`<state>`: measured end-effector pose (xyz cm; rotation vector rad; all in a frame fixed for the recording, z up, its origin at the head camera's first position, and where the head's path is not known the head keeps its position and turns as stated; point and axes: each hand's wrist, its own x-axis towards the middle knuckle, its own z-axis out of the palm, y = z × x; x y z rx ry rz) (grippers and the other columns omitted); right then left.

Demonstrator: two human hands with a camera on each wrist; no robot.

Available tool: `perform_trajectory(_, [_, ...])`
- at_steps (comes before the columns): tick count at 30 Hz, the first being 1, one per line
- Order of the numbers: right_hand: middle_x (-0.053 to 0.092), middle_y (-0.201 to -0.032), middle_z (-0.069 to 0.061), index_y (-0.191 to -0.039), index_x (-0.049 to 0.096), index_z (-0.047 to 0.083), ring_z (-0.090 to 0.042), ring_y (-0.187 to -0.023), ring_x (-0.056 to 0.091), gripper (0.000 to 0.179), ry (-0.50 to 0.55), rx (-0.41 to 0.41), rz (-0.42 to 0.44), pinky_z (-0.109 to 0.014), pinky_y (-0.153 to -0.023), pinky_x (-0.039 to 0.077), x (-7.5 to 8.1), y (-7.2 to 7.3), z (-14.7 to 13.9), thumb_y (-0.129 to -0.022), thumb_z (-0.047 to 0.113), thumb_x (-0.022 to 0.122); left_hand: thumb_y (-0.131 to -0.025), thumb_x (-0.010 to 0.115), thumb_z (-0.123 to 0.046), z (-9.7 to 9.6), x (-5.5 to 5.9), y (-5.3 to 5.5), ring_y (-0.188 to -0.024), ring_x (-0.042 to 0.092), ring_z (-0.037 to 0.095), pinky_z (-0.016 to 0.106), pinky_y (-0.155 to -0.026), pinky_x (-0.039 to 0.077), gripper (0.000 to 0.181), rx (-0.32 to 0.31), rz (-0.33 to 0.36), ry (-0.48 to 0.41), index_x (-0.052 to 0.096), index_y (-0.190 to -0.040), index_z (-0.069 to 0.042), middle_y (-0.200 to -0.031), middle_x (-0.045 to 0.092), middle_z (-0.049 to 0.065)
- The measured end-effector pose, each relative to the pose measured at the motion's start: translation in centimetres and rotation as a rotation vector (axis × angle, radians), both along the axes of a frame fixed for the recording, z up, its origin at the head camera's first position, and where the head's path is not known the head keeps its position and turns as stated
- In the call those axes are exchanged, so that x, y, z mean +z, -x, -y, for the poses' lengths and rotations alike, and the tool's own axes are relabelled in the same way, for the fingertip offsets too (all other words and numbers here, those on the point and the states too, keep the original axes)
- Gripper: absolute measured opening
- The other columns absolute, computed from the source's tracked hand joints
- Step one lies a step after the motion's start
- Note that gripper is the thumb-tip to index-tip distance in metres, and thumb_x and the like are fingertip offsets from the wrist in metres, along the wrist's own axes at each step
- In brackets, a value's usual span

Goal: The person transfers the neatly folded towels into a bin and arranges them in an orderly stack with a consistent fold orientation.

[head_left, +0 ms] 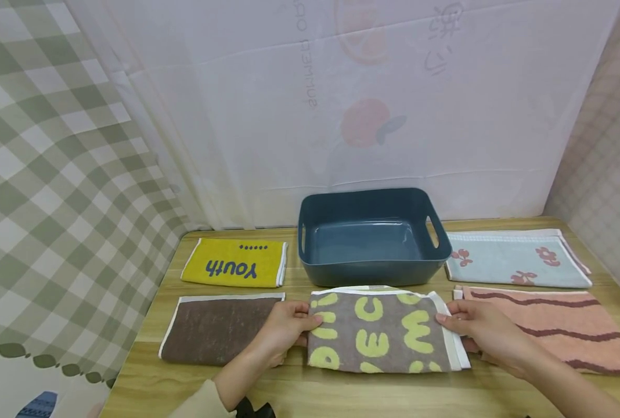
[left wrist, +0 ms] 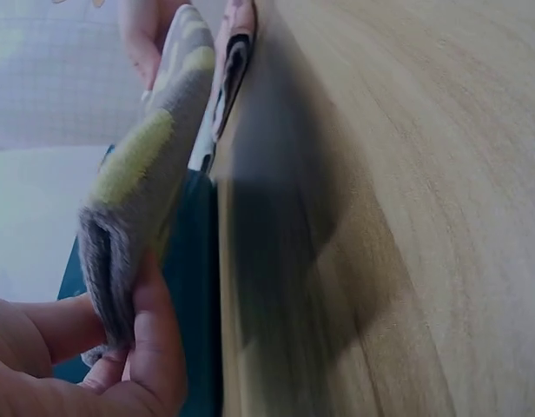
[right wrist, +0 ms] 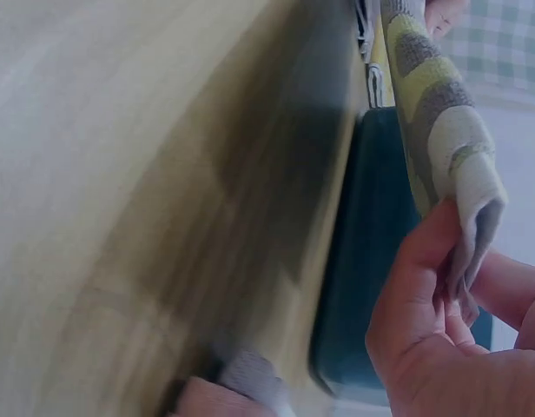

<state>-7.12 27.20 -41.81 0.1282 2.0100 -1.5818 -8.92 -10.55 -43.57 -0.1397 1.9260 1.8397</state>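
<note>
A folded grey-brown towel with yellow letters (head_left: 371,334) is held up off the table in front of the basket. My left hand (head_left: 286,328) pinches its left edge, thumb on the near face and fingers behind. At the white-trimmed right edge, my right hand (head_left: 485,334) grips it the same way. Both wrist views show the towel's folded layers between thumb and fingers, with a shadow on the wood below. Just behind the towel stands a dark teal plastic basket (head_left: 372,270) with handle slots; its visible inside holds nothing.
Left of the basket lie a yellow "Youth" towel (head_left: 231,263) and a brown towel (head_left: 216,328). On the right are a pale blue flowered towel (head_left: 516,259) and a pink striped towel (head_left: 555,325). The wooden table (head_left: 148,383) is bordered by hanging cloths.
</note>
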Motion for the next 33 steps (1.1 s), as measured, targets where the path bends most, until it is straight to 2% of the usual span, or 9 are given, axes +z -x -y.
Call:
perform_trajectory(4, [0.075,-0.101,-0.009,-0.127,0.054,-0.008,-0.022,-0.077,0.074,0.044,-0.013,0.003,-0.010,-0.023,-0.044,0.040,0.9,-0.4,-0.2,-0.107,0.030,0.063,-0.097,0.073,-0.005,0.2,0.5,-0.1,-0.072,0.070,0.014,0.028,-0.059,0.058,0.016,-0.026,-0.016,0.000,0.068,-0.105,0.007,-0.087,0.073,0.008])
perform_trajectory(7, [0.075,-0.100,-0.008,-0.128,0.054,-0.008,-0.019,-0.073,0.072,0.044,-0.005,0.005,-0.017,-0.024,-0.046,0.044,1.4,-0.6,-0.4,-0.107,0.029,0.063,-0.098,0.073,-0.005,0.4,1.1,-0.1,-0.068,0.068,0.013,0.027,-0.057,0.058,0.014,-0.055,-0.026,-0.009,0.067,-0.104,0.006,-0.086,0.071,0.008])
perform_trajectory(9, [0.071,-0.087,-0.004,-0.125,0.056,-0.006,-0.013,-0.059,0.061,0.042,-0.025,0.003,-0.017,-0.024,-0.044,0.043,1.8,-0.6,-0.5,-0.106,0.030,0.065,-0.098,0.073,-0.004,0.6,1.4,-0.1,-0.066,0.067,0.013,0.028,-0.057,0.058,0.013,-0.070,-0.033,-0.024,0.067,-0.103,0.006,-0.085,0.071,0.007])
perform_trajectory(14, [0.065,-0.079,0.001,-0.117,0.060,0.001,-0.009,-0.051,0.048,0.031,-0.019,0.009,-0.019,-0.025,-0.044,0.039,2.9,-0.5,-0.8,-0.105,0.029,0.066,-0.098,0.072,-0.004,0.9,2.3,0.1,-0.064,0.064,0.012,0.028,-0.058,0.057,0.013,-0.098,-0.060,-0.053,0.068,-0.102,0.007,-0.083,0.071,0.006])
perform_trajectory(18, [0.067,-0.092,0.000,-0.117,0.058,0.003,-0.013,-0.067,0.064,0.028,-0.014,0.001,-0.021,-0.030,-0.056,0.053,4.0,-0.2,-1.1,-0.106,0.028,0.065,-0.098,0.073,-0.005,0.8,3.1,0.4,-0.071,0.065,0.012,0.030,-0.061,0.057,0.013,-0.102,-0.090,-0.038,0.067,-0.103,0.005,-0.085,0.070,0.004])
perform_trajectory(23, [0.067,-0.107,-0.003,-0.125,0.056,-0.003,-0.017,-0.090,0.067,0.038,-0.113,-0.009,-0.085,-0.037,-0.075,0.060,5.4,0.5,-1.3,-0.107,0.029,0.063,-0.098,0.073,-0.007,0.7,4.2,1.0,-0.076,0.064,0.013,0.029,-0.062,0.056,0.013,-0.093,-0.126,-0.018,0.068,-0.102,0.004,-0.085,0.069,0.003])
perform_trajectory(25, [0.066,-0.104,-0.002,-0.124,0.056,-0.005,-0.017,-0.088,0.065,0.038,-0.128,-0.001,-0.114,-0.036,-0.074,0.059,5.8,0.8,-1.4,-0.107,0.029,0.063,-0.098,0.073,-0.007,0.7,4.7,1.2,-0.076,0.063,0.013,0.029,-0.062,0.056,0.013,-0.091,-0.135,-0.012,0.068,-0.102,0.004,-0.084,0.068,0.003])
perform_trajectory(28, [0.067,-0.100,-0.002,-0.122,0.057,-0.004,-0.021,-0.081,0.069,0.034,-0.075,-0.008,-0.118,-0.038,-0.073,0.061,6.5,1.3,-1.5,-0.108,0.026,0.063,-0.099,0.073,-0.007,0.7,5.6,1.7,-0.077,0.063,0.014,0.028,-0.062,0.056,0.013,-0.093,-0.151,-0.002,0.068,-0.103,0.004,-0.085,0.068,0.003])
perform_trajectory(33, [0.067,-0.099,-0.001,-0.120,0.060,-0.002,-0.021,-0.082,0.068,0.029,-0.060,-0.024,-0.152,-0.035,-0.071,0.061,7.4,2.3,-1.6,-0.108,0.025,0.063,-0.098,0.073,-0.005,0.9,6.8,2.8,-0.075,0.064,0.013,0.028,-0.061,0.057,0.012,-0.092,-0.183,-0.007,0.068,-0.103,0.004,-0.085,0.071,0.002])
